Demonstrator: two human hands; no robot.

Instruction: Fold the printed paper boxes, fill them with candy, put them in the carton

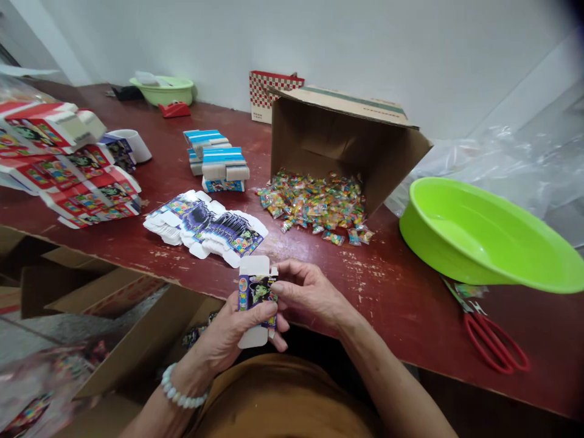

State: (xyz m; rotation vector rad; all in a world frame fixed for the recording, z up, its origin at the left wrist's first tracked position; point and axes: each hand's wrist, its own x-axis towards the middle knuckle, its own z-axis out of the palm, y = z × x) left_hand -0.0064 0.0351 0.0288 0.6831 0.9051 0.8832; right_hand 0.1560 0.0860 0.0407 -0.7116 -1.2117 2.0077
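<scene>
A small printed candy box (260, 291) with a green-faced figure on its front is held upright over the table's front edge, its white end flaps standing out at top and bottom. My left hand (244, 322) grips it from the left and below, thumb across the front. On its right edge, my right hand (306, 289) pinches it between thumb and fingers. Just beyond lies a fanned stack of flat purple box blanks (205, 225). To the right of that stack, small candy packets (314, 201) spill from a cardboard carton (347, 121) lying on its side.
Bundles of red boxes (91, 164) and blue card stacks (219, 158) stand to the left. A bright green basin (483, 237) sits at right, with red-handled scissors (495, 340) near it. Open cartons (132, 328) stand below the table's front edge. A checkered bag (274, 94) leans at the wall.
</scene>
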